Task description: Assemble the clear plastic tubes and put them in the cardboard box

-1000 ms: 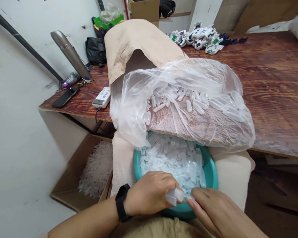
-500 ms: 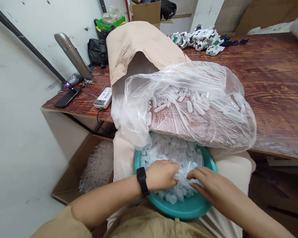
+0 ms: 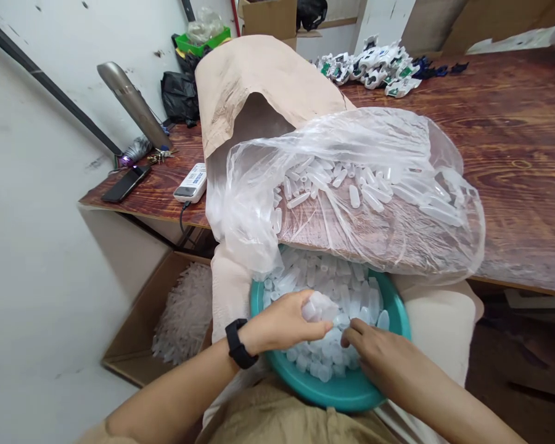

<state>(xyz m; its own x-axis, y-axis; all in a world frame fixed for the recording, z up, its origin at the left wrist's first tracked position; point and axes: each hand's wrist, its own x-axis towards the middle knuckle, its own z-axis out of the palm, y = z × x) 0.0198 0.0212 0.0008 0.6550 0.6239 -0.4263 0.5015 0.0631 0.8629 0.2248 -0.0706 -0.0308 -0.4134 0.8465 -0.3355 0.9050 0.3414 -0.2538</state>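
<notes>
A teal basin [image 3: 351,394] was rested nearest, on the lap, and was heaped with translucent caps [image 3: 337,290]. The left hand [image 3: 282,324], with a black watch [image 3: 238,351] on its wrist, was raised just above the heap. Its fingers [image 3: 312,333] were closed on a small clutch of caps, perhaps three or four, though blur made that count unsure. The right hand [image 3: 374,351] was laid on the heap at the right. Its fingers [image 3: 354,333] were bent and close together, with the tips among the caps. Whether anything was gripped there could not be told.

The clutch looked loosely bunched and slick, so a cap could be squeezed out and lost past the rim. The basin was held by neither hand, so it could be tipped off the lap by a hard push into the heap. The clear bag [image 3: 259,185] was draped over the tabletop [image 3: 513,154] edge just above the basin, and more caps could be spilled from it by a snag.

Two hands, one watch and one basin were counted. One box [image 3: 134,333] on the floor to the left was part-filled with similar pieces. On the tabletop were one bag, one paper sack [image 3: 259,80], one phone [image 3: 123,184], one power bank [image 3: 192,183] and, farthest, one pile of white parts [image 3: 374,65]. The caps themselves were too many to be counted.
</notes>
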